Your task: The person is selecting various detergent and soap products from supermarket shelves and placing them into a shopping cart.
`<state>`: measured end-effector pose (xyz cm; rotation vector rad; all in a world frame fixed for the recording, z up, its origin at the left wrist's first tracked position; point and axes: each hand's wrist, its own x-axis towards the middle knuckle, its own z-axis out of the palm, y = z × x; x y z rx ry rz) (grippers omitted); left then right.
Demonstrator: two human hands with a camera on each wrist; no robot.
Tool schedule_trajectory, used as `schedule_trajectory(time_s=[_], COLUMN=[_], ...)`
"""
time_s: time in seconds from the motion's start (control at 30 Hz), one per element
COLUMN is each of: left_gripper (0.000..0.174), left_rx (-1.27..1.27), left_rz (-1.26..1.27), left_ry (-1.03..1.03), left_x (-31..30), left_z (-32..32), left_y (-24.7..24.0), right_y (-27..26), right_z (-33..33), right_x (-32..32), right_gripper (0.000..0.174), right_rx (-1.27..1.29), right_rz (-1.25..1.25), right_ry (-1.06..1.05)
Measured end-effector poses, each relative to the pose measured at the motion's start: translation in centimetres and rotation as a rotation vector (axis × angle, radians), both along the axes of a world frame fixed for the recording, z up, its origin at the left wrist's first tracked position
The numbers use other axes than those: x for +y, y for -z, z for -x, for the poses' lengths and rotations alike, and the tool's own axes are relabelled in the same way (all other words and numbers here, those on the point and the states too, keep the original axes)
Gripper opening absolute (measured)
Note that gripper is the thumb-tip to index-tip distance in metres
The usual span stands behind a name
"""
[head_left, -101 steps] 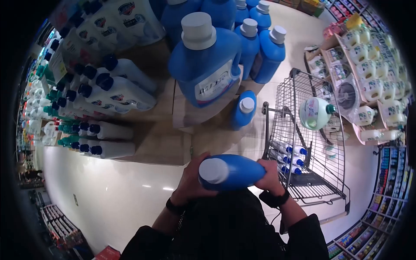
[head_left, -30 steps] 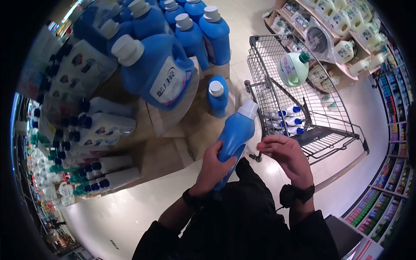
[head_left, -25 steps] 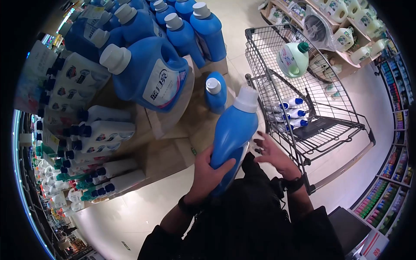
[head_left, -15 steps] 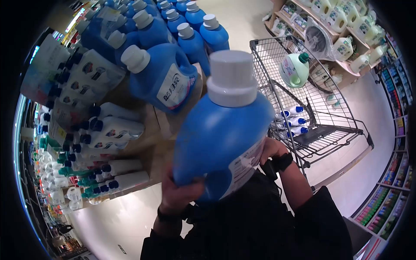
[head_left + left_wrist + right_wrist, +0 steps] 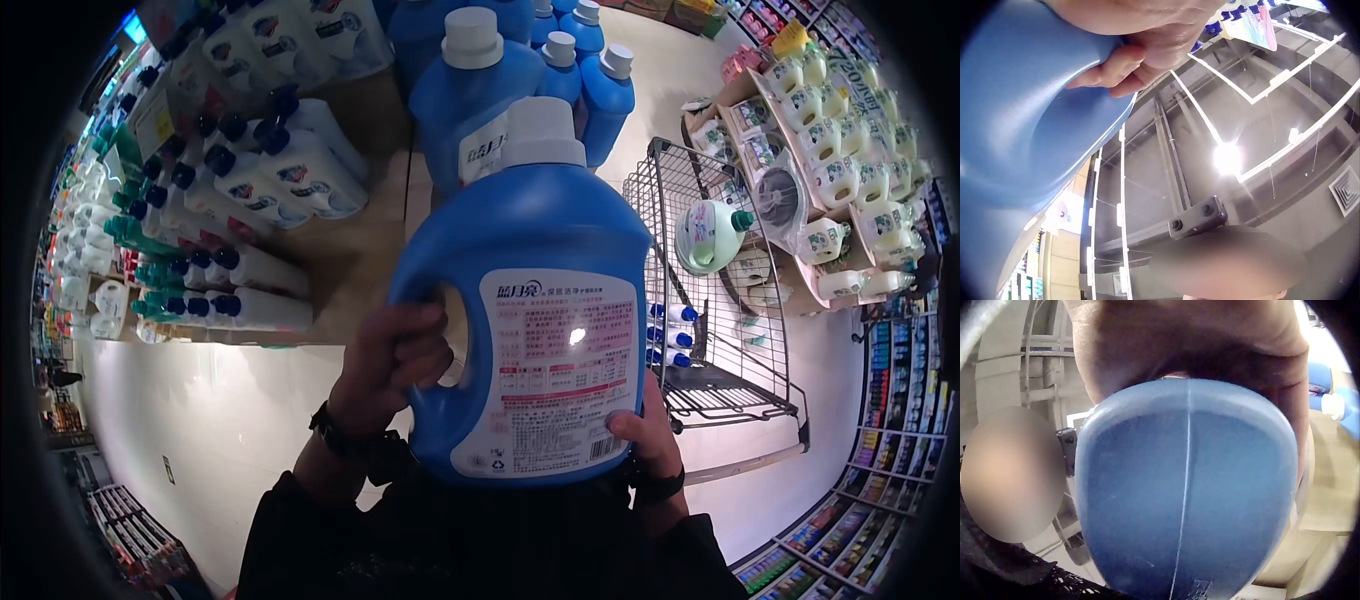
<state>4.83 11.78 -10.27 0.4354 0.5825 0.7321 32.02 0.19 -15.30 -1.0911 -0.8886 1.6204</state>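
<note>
Upright in front of the body is a large blue laundry detergent jug [image 5: 560, 240] with a white cap [image 5: 543, 132]. Its printed back label [image 5: 560, 370] faces the head camera. My left hand [image 5: 390, 365] grips the jug's handle, fingers curled through the opening. My right hand [image 5: 648, 435] holds the lower right side, its thumb over the label's corner near the barcode. In the left wrist view, curled fingers [image 5: 1110, 69] lie against the jug's blue plastic [image 5: 1010, 125]. The right wrist view shows the jug's base [image 5: 1185, 487] under the right hand [image 5: 1191, 344].
Blue detergent jugs [image 5: 470, 90] stand on the display behind. White bottles with dark blue caps [image 5: 310, 175] line the left. A wire shopping cart [image 5: 720, 395] at right holds a pale green jug [image 5: 708, 238] and several blue-capped bottles [image 5: 672, 335]. Shelves [image 5: 840, 180] stand beyond it.
The jug has turned from tilted to upright, its label now facing the head camera. The right hand, free of the jug about a second ago, now holds its side. The head view has shifted.
</note>
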Motion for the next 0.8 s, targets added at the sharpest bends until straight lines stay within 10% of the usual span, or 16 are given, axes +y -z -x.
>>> schedule_trajectory(time_s=[0.8], left_gripper=[0.012], left_rx=[0.012], left_rz=[0.064], left_ry=[0.024], left_x=[0.8], left_z=[1.1], left_y=[2.1], right_y=[-0.5], right_z=[1.8], right_x=[-1.2], right_gripper=[0.089], right_rx=[-0.056], right_rz=[0.07], right_ry=[0.067])
